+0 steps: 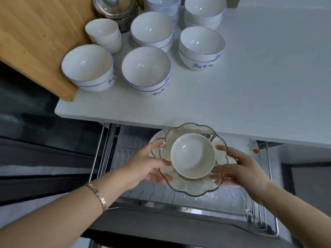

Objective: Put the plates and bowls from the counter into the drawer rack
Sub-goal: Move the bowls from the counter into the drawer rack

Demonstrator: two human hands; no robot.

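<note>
**Glass dish and small bowl held over the open drawer rack**

Both hands hold a stack of dishes above the pulled-out drawer rack, just below the front edge of the white surface. The left hand grips the left side of a clear, scalloped glass dish, its fingers curled beneath the rim and the thumb resting on top. The right hand closes on the right side in the same way, thumb above, fingers under the glass. A small white bowl sits upright inside the glass dish. A pale plate shows behind and beneath the dish on the left; whether it lies in the rack or belongs to the held stack cannot be told. A gold bracelet circles the left wrist.

On the surface stand several stacks of white bowls with blue rims and blue flower marks: one at front left, partly on a wooden board, one beside it at front centre, one behind that, and one to the right. Farther back are two more white stacks, a stack of small white cups and metal bowls. The rack's wire dividers are visible under the hands.
</note>
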